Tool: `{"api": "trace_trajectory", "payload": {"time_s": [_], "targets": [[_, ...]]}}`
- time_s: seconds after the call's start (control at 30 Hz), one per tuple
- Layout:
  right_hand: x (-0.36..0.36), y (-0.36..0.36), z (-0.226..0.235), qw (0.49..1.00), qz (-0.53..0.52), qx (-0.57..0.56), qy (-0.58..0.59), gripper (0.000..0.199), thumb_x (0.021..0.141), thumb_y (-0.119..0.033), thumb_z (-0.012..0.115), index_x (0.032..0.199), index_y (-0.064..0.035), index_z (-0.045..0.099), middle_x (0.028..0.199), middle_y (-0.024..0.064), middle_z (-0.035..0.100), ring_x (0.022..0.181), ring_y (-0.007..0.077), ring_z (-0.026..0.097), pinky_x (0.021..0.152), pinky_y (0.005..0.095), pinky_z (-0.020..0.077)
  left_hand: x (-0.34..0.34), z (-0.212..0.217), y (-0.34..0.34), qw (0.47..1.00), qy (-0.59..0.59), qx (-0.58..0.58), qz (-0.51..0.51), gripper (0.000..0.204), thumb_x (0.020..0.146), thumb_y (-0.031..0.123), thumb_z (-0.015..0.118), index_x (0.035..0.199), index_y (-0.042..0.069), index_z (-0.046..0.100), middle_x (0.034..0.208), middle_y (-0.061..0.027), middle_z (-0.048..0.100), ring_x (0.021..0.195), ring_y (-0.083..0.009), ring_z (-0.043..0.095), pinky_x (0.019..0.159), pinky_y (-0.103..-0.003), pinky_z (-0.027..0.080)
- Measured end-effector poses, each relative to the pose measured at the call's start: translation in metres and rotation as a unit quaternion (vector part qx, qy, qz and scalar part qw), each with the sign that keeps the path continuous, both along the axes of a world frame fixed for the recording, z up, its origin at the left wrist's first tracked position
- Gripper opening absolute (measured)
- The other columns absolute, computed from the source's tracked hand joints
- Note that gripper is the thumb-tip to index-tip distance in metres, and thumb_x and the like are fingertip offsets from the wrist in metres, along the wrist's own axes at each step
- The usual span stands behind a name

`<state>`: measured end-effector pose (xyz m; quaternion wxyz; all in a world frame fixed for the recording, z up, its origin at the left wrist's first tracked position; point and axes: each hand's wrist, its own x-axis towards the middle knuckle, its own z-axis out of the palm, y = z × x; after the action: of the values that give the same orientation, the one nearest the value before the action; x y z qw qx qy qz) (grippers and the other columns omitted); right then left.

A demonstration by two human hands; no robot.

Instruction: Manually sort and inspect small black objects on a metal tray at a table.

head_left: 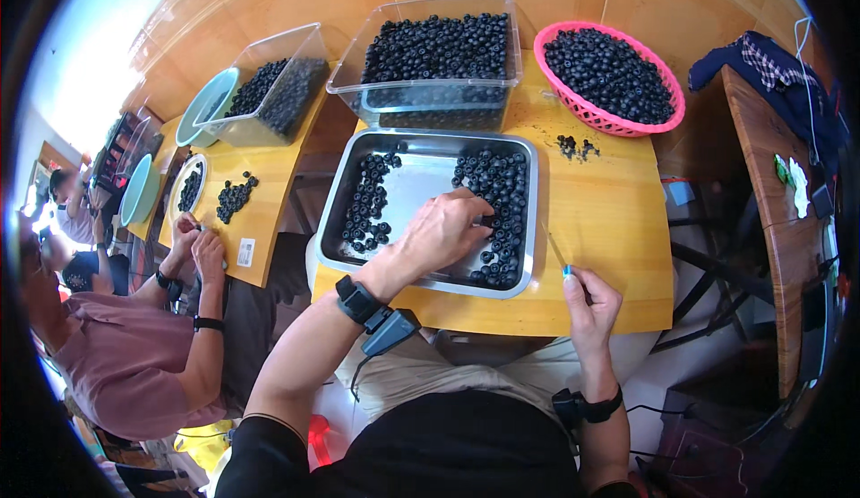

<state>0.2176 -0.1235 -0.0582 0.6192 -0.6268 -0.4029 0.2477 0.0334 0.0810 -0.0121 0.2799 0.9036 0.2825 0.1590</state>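
Note:
My left hand reaches into a shallow steel tray, its fingers curled down against the blueberries heaped along the tray's right side. Its fingertips are partly hidden, so whether a berry is pinched in them is unclear. A looser row of blueberries lies along the tray's left side, with bare metal between. Right of the tray, my right hand is closed round a thin, pointed tool with a blue-green part by the fingers. The tool points up and left, apart from the tray.
Behind the tray stands a clear bin of blueberries; a pink basket of them is at right. Dark bits lie before it. At left, a co-worker handles something small at another table. A brown table edge is far right.

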Motion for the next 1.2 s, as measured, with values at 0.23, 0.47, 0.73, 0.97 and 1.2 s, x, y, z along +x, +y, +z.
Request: {"api": "trace_trajectory", "payload": {"time_s": [0.23,0.47,0.73,0.97,1.2], "targets": [[0.003,0.0,-0.004,1.0,0.007,0.004,-0.02,0.032,0.098,-0.025,0.071,0.103,0.0064,0.072,0.074,0.0017,0.059,0.069,0.0089,0.051,0.062,0.0257,0.0408,0.001,-0.006,0.003,0.999,0.037,0.021,-0.024,0.025,0.086,0.004,0.068,0.109,0.002,0.074,0.107,-0.0202,0.07,0.096,-0.0387,0.07,0.088,-0.044,0.056],[0.001,0.002,-0.003,1.0,0.008,0.016,-0.021,0.032,0.098,-0.025,0.071,0.102,0.0065,0.072,0.075,0.0038,0.061,0.069,0.0103,0.053,0.063,0.0264,0.0414,0.003,-0.001,0.007,0.997,0.054,0.033,-0.048,0.024,0.085,0.002,0.069,0.108,-0.001,0.073,0.105,-0.021,0.071,0.095,-0.0379,0.071,0.085,-0.044,0.057],[0.002,0.001,0.0,1.0,0.012,0.003,-0.023,0.032,0.098,-0.025,0.071,0.103,0.007,0.072,0.077,0.005,0.063,0.07,0.0106,0.054,0.064,0.0265,0.0431,-0.004,-0.003,-0.001,0.999,-0.036,0.002,-0.025,0.024,0.088,0.003,0.07,0.11,-0.002,0.073,0.102,-0.0202,0.071,0.088,-0.0352,0.071,0.082,-0.04,0.057],[0.0,0.001,0.002,1.0,0.009,-0.011,-0.006,0.032,0.097,-0.024,0.072,0.103,0.0071,0.073,0.079,0.0044,0.065,0.072,0.0097,0.055,0.066,0.0257,0.0442,-0.012,0.0,-0.016,0.939,-0.141,-0.314,0.018,0.023,0.101,0.009,0.064,0.122,0.001,0.068,0.097,-0.0064,0.071,0.084,-0.0147,0.07,0.077,-0.029,0.057],[-0.001,0.002,0.0,1.0,0.01,-0.014,-0.015,0.031,0.097,-0.024,0.072,0.103,0.0068,0.073,0.079,0.0043,0.065,0.072,0.0094,0.055,0.066,0.0258,0.0448,-0.019,0.006,-0.034,0.698,-0.321,-0.639,0.055,0.022,0.103,0.008,0.06,0.123,0.002,0.065,0.102,-0.0068,0.07,0.09,-0.0157,0.072,0.09,-0.029,0.062]]}}
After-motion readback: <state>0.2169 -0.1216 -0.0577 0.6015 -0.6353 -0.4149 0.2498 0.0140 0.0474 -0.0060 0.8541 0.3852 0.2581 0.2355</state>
